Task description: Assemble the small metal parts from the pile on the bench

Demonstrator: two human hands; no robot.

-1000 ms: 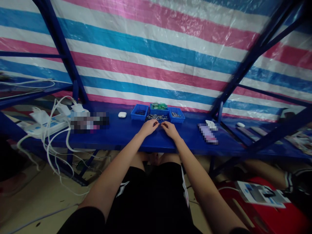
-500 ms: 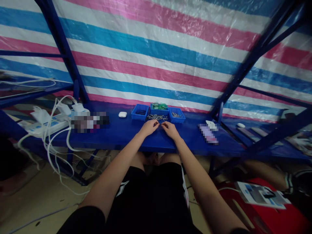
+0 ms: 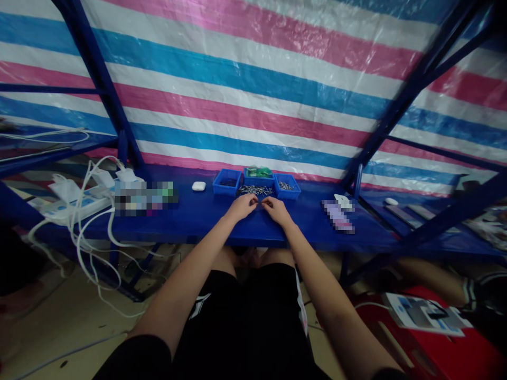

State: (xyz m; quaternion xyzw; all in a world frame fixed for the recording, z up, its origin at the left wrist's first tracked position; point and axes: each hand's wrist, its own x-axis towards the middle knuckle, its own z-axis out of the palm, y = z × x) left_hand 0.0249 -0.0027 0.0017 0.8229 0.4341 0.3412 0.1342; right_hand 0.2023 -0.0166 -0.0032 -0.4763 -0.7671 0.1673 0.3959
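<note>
Left hand (image 3: 242,208) and right hand (image 3: 277,210) are held just in front of the loose metal pin pile (image 3: 255,190), fingertips nearly meeting. Fingers are curled nearly closed on both; whether anything small is pinched can't be told. Pile is spread on the blue table (image 3: 194,216), flanked by left bin (image 3: 222,191) and right bin (image 3: 288,196), with rear bin (image 3: 259,180) set behind. Dark parts (image 3: 227,182) are kept in left bin, green packets (image 3: 259,172) in rear bin, small metal pieces (image 3: 285,186) in right bin.
</note>
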